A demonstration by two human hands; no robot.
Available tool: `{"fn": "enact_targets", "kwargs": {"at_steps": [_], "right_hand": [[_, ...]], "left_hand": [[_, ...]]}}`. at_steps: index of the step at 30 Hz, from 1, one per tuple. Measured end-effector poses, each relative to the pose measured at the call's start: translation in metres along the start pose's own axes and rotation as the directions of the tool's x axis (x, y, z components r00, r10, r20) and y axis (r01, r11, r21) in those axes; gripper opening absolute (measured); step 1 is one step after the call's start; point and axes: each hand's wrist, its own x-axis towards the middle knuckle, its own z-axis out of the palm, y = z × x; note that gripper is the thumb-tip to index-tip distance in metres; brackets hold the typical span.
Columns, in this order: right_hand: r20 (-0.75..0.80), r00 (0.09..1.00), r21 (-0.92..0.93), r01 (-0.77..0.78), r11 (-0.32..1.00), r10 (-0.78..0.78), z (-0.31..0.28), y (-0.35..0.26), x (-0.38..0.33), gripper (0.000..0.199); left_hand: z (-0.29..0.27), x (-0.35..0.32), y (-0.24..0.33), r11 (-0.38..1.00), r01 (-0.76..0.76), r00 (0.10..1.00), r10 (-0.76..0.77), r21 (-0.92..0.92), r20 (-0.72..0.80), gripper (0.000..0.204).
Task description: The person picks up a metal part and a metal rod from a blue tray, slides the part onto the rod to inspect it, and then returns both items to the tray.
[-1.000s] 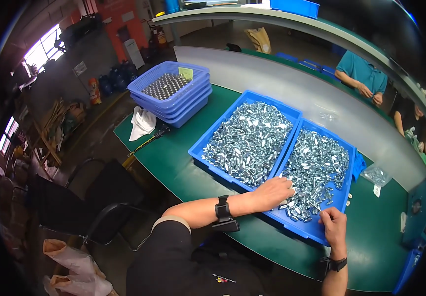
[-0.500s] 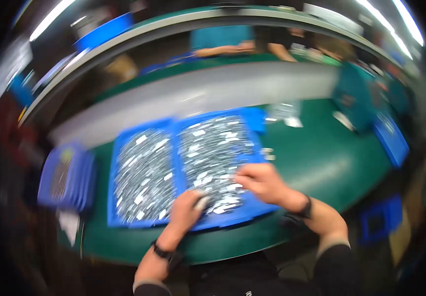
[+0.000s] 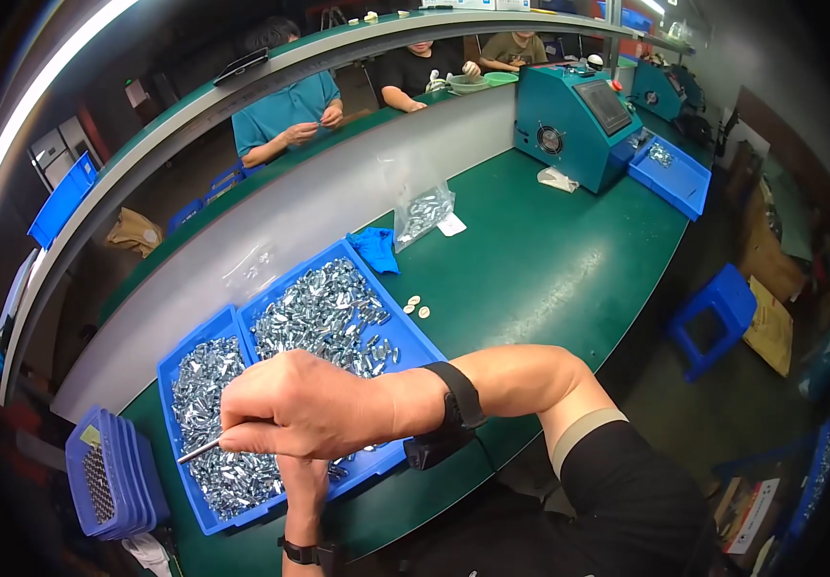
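Note:
My right hand (image 3: 309,404) is closed in a pinch on a thin metal rod (image 3: 199,451), whose tip points left over the left blue tray (image 3: 187,508). My left hand (image 3: 305,481) is mostly behind the right one; the wrist and the back of the hand show, but the fingers are hidden. Small shiny metal parts (image 3: 205,389) fill the left tray. More metal parts (image 3: 314,313) lie heaped in the right blue tray (image 3: 405,327), thinning out toward its right side.
Stacked blue bins (image 3: 117,471) stand at the left. Beyond the trays lie a blue cloth (image 3: 373,250), a clear bag of parts (image 3: 424,213) and pale round pieces (image 3: 417,306). A teal machine (image 3: 573,125) and another blue tray (image 3: 672,178) stand far right. Co-workers sit across the partition.
My view has swung right and sharpened. My right hand has come across to the left, in front of my left hand, and a thin metal rod now shows in its fingers.

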Motion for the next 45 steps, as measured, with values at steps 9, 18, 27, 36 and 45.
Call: {"fn": "enact_targets", "kwargs": {"at_steps": [9, 18, 27, 36, 45], "right_hand": [[-0.09, 0.962, -0.018, 0.255, 0.967, -0.256, 0.025, -0.021, 0.031, 0.021], [-0.145, 0.955, 0.006, 0.263, 0.965, -0.259, 0.025, -0.036, 0.051, 0.022], [-0.16, 0.954, -0.008, 0.254, 0.967, -0.252, 0.02, -0.035, 0.055, 0.021], [-0.125, 0.967, -0.012, 0.223, 0.975, -0.223, 0.017, -0.029, 0.058, 0.021], [-0.069, 0.994, -0.066, -0.093, 0.994, 0.088, 0.006, 0.027, -0.012, 0.022]], "left_hand": [[-0.008, -0.012, 0.011, 0.969, 0.232, 0.969, -0.238, 0.083, 0.071, 0.044], [-0.014, -0.013, 0.032, 0.925, 0.103, 0.955, -0.195, 0.367, 0.223, 0.037], [-0.007, -0.005, -0.012, 0.997, 0.002, 0.984, -0.016, 0.082, 0.179, 0.041], [-0.006, -0.005, 0.006, 0.967, 0.176, 0.968, -0.205, 0.186, 0.146, 0.036], [-0.003, 0.003, 0.027, 0.999, -0.036, 0.998, 0.034, 0.037, 0.044, 0.014]]}}
